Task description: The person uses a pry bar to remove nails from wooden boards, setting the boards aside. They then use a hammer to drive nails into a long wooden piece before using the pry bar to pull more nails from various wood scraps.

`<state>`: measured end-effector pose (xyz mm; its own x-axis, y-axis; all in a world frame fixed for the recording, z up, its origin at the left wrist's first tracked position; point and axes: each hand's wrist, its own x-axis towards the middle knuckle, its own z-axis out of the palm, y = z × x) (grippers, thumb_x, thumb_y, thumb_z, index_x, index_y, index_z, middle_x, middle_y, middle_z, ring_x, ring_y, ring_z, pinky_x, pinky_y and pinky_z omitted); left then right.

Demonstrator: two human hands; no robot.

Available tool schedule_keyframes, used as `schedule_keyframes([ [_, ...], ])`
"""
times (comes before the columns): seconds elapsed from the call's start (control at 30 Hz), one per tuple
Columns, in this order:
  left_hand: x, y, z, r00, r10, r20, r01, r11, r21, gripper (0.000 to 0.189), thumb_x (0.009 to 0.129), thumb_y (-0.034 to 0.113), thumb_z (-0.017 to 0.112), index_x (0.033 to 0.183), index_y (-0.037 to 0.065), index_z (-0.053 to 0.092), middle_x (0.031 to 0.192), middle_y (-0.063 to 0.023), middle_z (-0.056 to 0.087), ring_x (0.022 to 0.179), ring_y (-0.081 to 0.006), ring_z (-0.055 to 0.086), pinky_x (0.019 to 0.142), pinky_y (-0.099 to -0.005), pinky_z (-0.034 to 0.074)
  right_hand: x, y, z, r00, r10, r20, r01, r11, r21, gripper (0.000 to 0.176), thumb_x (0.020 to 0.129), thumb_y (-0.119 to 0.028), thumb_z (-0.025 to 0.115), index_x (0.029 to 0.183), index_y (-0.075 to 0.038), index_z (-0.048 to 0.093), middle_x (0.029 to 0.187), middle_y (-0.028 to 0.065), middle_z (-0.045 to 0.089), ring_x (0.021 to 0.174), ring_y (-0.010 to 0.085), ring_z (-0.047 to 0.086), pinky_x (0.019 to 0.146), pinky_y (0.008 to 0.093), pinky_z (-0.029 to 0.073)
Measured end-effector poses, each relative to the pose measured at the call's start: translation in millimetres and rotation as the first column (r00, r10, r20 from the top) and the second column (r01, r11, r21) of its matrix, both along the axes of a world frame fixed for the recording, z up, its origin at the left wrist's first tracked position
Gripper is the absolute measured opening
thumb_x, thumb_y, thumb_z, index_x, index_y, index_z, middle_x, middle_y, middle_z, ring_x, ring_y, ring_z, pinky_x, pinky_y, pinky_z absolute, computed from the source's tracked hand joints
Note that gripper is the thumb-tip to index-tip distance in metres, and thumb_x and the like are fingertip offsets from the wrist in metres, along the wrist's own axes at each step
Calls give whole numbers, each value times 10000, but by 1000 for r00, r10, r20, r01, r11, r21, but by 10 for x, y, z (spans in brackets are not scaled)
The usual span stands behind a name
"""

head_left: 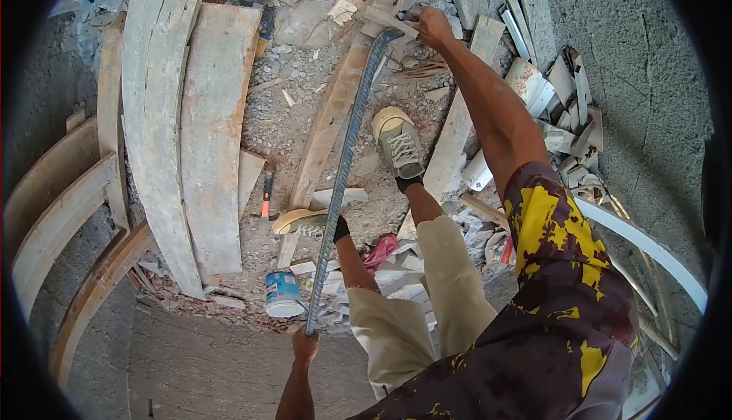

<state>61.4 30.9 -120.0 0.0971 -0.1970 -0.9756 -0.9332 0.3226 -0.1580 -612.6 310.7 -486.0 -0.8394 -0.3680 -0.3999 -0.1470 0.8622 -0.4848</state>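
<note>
- the ribbed steel bar (351, 130) is held slantwise over the rubble floor (286, 119), along the right edge of the long plank (329, 122).
- its lower end is enclosed by the left hand (305, 347), with the fingers closed round it.
- its bent end is placed beside the short wooden piece (387, 20), which is laid across the plank toward its far end; whether contact is made cannot be told.
- the fingers of the right hand (433, 28) are curled at the right end of that piece; whether it is gripped cannot be told.
- the bent end should be seated firmly before force is applied, as slipping is judged likely.
- the right fingers should be kept out of the bend.
- the left grip should be kept at the bar's end for greatest leverage.
</note>
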Motion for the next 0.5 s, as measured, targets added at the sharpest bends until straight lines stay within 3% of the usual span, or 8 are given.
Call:
schedule_keyframes([
  [0.03, -13, 47, 10, 1000, 6, 3, -6, 1000, -4, 174, 770, 167, 607, 840, 9, 627, 644, -183, 595, 595, -331, 589, 590, -420, 439, -40, -20, -46, 994, 105, -22, -104, 993, 58, 217, 763, -253, 696, 871, -65, 684, 824, 203, 658, 808, 389, 629, 704, 449, 499],
  [0.17, -99, 166, 124, 997, -53, 48, 56, 996, -71, 176, 767, 179, 606, 859, 33, 640, 686, -190, 620, 668, -355, 622, 624, -439, 457, -40, 12, -84, 987, 144, 78, -152, 982, 108, 240, 773, -249, 694, 867, -31, 656, 862, 211, 645, 851, 399, 617, 729, 463, 495],
  [0.33, -251, 349, 338, 997, -17, 76, 25, 995, -97, 177, 760, 181, 604, 840, 26, 635, 674, -182, 615, 654, -335, 619, 606, -440, 442, 159, 185, 134, 992, 124, 26, -125, 992, 30, 220, 784, -225, 638, 890, -33, 634, 899, 237, 624, 888, 410, 595, 775, 477, 470],
  [0.4, -367, 436, 358, 995, 11, 100, -2, 996, -89, 175, 759, 180, 604, 829, 22, 632, 671, -182, 613, 647, -329, 616, 599, -441, 436, 266, 372, 193, 996, -77, 33, 79, 995, -53, 212, 789, -209, 597, 886, -21, 608, 875, 243, 610, 861, 411, 587, 757, 474, 464],
  [0.43, -367, 479, 418, 993, 25, 115, -16, 996, -84, 174, 757, 179, 603, 819, 19, 628, 668, -182, 610, 639, -324, 614, 593, -441, 431, 377, 477, 241, 997, -68, 38, 69, 996, -51, 212, 789, -209, 597, 886, -21, 608, 875, 243, 610, 861, 411, 587, 757, 474, 464],
  [0.5, -147, 596, 391, 997, 45, 68, -40, 996, -80, 175, 758, 180, 602, 803, 12, 621, 658, -181, 606, 632, -336, 606, 594, -444, 430, 618, 671, 318, 980, -70, -185, 71, 997, -5, 209, 797, -204, 580, 895, -19, 591, 830, 227, 600, 805, 406, 583, 730, 472, 458],
])
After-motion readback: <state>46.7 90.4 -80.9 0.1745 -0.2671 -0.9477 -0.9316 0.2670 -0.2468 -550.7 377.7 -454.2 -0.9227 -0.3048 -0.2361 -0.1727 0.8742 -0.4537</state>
